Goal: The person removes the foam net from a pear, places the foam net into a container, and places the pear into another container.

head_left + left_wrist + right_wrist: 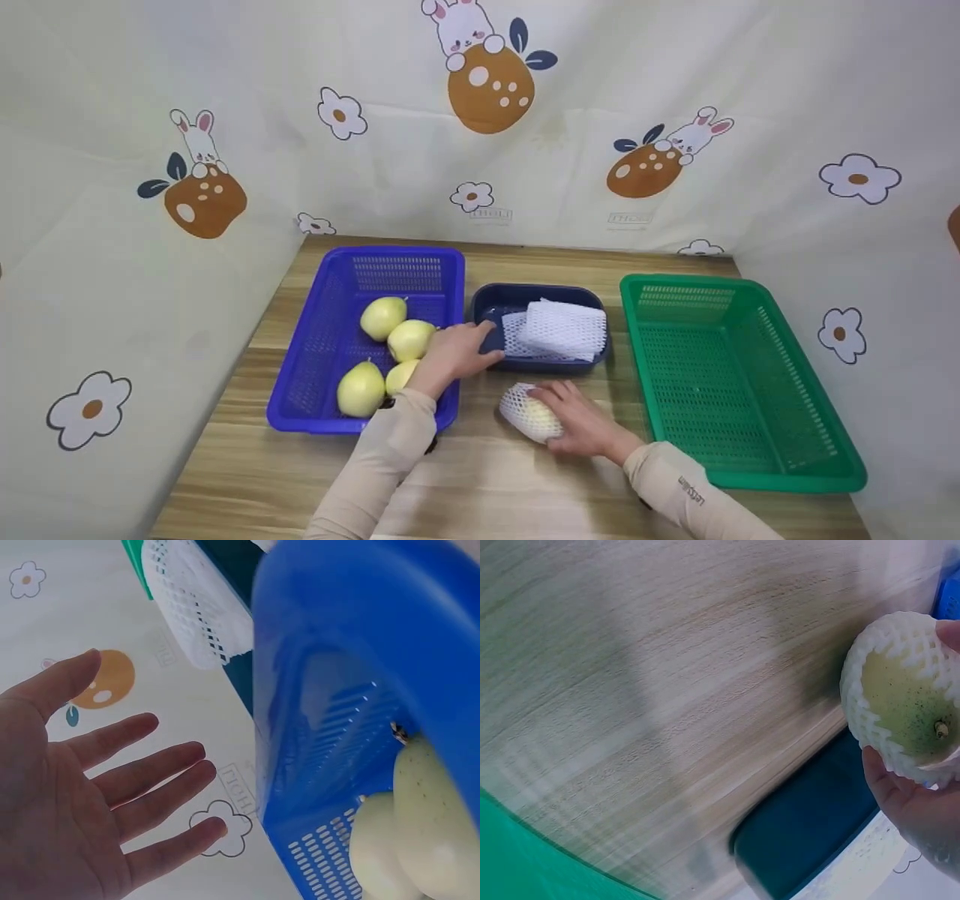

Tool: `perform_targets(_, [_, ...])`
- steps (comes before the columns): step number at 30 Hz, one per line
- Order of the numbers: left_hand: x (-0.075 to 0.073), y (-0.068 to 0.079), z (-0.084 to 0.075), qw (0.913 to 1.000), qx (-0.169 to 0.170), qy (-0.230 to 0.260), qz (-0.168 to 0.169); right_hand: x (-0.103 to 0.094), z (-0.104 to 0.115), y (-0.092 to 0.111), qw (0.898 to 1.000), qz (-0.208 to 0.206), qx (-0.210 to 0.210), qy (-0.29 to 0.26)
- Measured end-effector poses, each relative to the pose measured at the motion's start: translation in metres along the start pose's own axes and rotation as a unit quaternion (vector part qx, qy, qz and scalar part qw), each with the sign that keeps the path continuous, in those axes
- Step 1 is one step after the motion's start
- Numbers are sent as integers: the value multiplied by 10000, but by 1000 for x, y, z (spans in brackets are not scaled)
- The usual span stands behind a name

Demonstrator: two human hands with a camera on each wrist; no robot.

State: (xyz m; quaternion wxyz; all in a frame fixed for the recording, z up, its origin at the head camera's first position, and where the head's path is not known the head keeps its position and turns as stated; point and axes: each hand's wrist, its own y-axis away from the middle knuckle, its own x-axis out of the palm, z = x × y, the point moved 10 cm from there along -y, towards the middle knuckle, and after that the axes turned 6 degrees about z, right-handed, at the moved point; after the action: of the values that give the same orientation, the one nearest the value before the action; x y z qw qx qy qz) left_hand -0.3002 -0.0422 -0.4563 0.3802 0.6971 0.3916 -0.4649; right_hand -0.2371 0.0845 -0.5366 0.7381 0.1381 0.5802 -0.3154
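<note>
My right hand (581, 416) grips a pale yellow-green pear (907, 701) dressed in a white foam net (525, 411), low over the table's middle. In the right wrist view the pear's stem end shows through the net's opening, with thumb and fingers on either side. My left hand (461, 351) holds nothing; its fingers are spread in the left wrist view. It hovers between the blue basket (295, 375) and the dark blue bin (540, 366). Several bare pears (384, 318) lie in the basket, one partly hidden by the left forearm. Flat white foam nets (566, 330) are stacked in the bin.
A green basket (705, 397) with perforated walls stands at the right, beside my right forearm. All the containers sit on a wood-grain table (480, 480). A pale printed cloth (390, 172) with rabbits and flowers encloses the back and sides.
</note>
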Motion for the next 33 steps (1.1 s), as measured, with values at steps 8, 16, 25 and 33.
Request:
perform_targets(8, [2,6,-17,9994,273,-7,-195,-2,-7,3,9983,97,239,-521])
perform_targets(16, [21,14,-35,9970,614,223,-413,4,-14,11,9938,452,617,-805])
perform_targets(25, [66,18,-48,9930,742,804,-440,2,-16,15,9933,551,562,-849])
perform_targets(33, [110,16,-45,9821,484,1807,-239,0,-17,21,9908,654,635,-996])
